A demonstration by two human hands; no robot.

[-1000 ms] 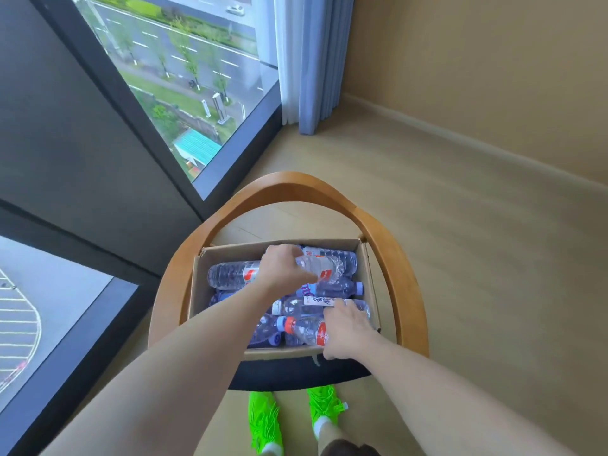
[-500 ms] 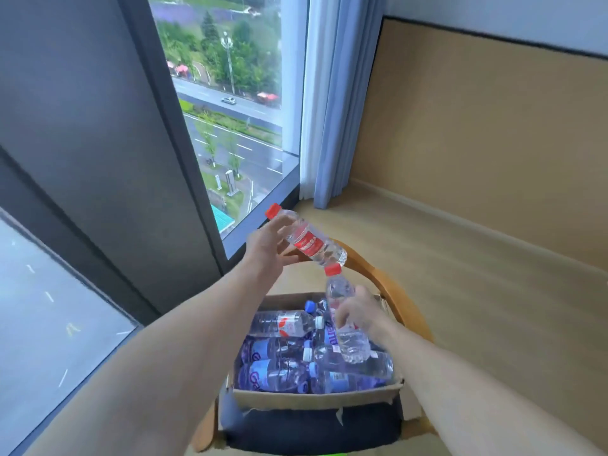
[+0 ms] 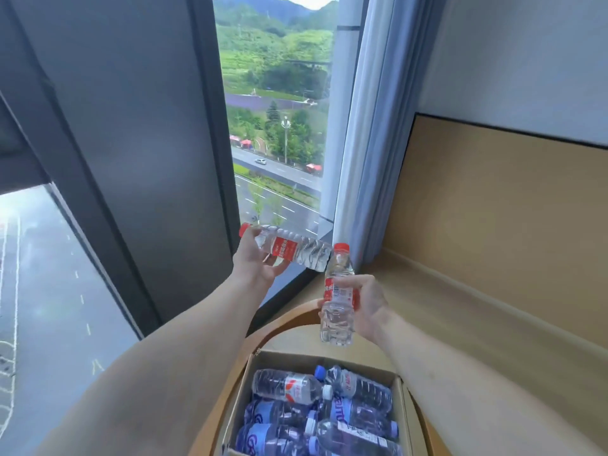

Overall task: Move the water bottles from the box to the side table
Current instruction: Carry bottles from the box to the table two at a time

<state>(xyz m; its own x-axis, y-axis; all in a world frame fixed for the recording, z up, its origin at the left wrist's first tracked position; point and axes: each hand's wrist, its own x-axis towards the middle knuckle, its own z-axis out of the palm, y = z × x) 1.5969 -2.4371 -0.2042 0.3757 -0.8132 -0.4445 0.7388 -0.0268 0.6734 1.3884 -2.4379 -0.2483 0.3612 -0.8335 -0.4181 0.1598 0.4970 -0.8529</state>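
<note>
My left hand (image 3: pixel 255 261) grips a clear water bottle with a red cap and red label (image 3: pixel 289 248), held nearly level, cap pointing left, in front of the window. My right hand (image 3: pixel 365 304) holds a second red-capped bottle (image 3: pixel 337 297) upright, just right of the first one's base. Both are raised well above the cardboard box (image 3: pixel 399 409), which sits on a chair and holds several more bottles (image 3: pixel 289 388) lying on their sides, some with blue labels. The side table is not in view.
The box rests inside a chair with a curved wooden back (image 3: pixel 289 319). A tall window with a dark frame (image 3: pixel 210 133) stands ahead, a pale blue curtain (image 3: pixel 371 143) to its right. Wooden floor (image 3: pixel 477 317) and a tan wall panel (image 3: pixel 510 205) lie on the right.
Both hands have lifted their bottles out of the box and raised them higher. My view has tilted up, so the box now sits at the bottom edge.
</note>
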